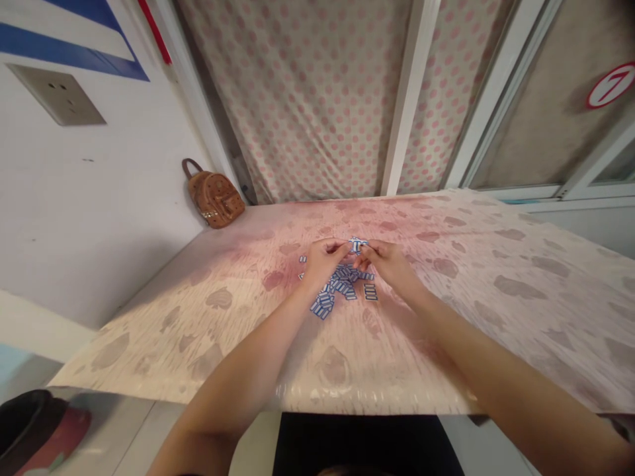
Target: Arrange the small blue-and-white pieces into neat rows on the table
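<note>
My left hand (321, 259) and my right hand (389, 263) meet over the table, fingers closed in pinches. Between their fingertips is a small cluster of blue-and-white striped pieces (357, 245), gripped from both sides. They look like flat little cards or tiles; the exact kind is too small to make out. Just below the hands lies a loose pile of similar striped pieces (342, 281), partly hidden by my left hand. One flat striped piece (370, 291) rests apart at the pile's right, and a few more peek out left of my left hand.
A patterned cloth (332, 367) covers the table, whose front edge is close to my body. At the back left a small brown backpack (215, 198) leans against the wall. Dotted curtains (317, 99) hang behind the table. A dark and red bin-like container (44, 430) stands on the floor at left.
</note>
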The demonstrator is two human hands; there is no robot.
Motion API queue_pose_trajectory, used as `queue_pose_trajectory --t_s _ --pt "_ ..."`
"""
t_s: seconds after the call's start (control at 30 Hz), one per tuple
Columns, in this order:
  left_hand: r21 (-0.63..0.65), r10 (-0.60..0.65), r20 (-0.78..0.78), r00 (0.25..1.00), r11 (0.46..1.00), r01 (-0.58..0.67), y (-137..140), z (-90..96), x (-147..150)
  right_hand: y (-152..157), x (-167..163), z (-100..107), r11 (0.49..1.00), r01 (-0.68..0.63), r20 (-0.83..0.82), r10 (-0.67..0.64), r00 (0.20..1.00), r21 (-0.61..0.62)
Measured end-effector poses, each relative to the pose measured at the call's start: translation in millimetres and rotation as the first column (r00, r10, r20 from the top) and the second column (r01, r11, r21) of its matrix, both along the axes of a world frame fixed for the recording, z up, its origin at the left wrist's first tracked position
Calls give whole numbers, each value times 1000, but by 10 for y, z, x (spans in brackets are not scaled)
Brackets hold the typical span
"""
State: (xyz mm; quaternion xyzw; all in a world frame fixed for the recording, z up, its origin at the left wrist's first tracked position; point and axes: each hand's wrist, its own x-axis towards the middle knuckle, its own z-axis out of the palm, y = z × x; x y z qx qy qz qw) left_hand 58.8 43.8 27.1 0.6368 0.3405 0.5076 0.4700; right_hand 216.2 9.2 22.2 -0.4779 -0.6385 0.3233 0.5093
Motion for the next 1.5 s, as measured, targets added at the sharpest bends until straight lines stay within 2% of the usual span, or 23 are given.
queue_pose_trajectory --t_s 0.07,0.13,0.23,0.3,0.43,0.6,0.7,0.77,0.83,0.93,1.07,1.13,1.2,1.27,1.37,1.5 --pt "8 41 -15 999 999 -41 51 -7 -27 21 51 4 999 -3 76 7 997 -52" --pt "18 93 -18 995 995 -93 118 -9 -67 35 119 0 994 71 267 -48 962 -77" --pt "10 153 12 988 988 -153 210 14 -137 40 212 -47 977 210 624 -137 770 -45" --pt "-9 181 39 983 984 -180 250 37 -175 38 243 -104 974 223 726 -128 676 -36" --pt "-27 202 70 977 979 -201 282 64 -210 27 236 -168 978 202 766 -92 637 -51" --pt "-16 208 60 976 978 -208 294 46 -214 -52 226 19 973 228 785 -116 608 -32" --pt "-18 201 64 978 980 -200 305 34 -218 -129 213 134 991 59 782 59 621 -121" --pt "-23 191 70 979 982 -190 311 31 -221 -174 194 154 982 -32 775 166 609 -185" --pt "-26 188 73 980 982 -186 314 29 -219 -204 174 139 973 -61 769 215 602 -225" --pt "-16 197 56 979 980 -197 312 21 -211 -223 162 106 969 -39 759 214 615 -242" --pt "-17 206 39 978 978 -206 303 5 -206 -191 183 99 979 -43 719 176 672 -198" --pt "-16 193 41 980 981 -193 297 -3 -205 -149 194 115 990 -42 637 121 762 -137" --pt "-10 182 39 983 983 -182 286 -11 -195 -101 191 145 996 -17 447 56 893 -92" --pt "-1 175 35 984 985 -175 262 -17 -170 -71 169 184 996 -1 182 17 983 -88" --pt "17 162 43 986 987 -163 193 -18 -111 -76 111 236 992 5 -119 -20 993 -125" --pt "25 123 37 992 992 -124 77 8 -35 -138 37 262 985 86 -215 -117 970 -148"
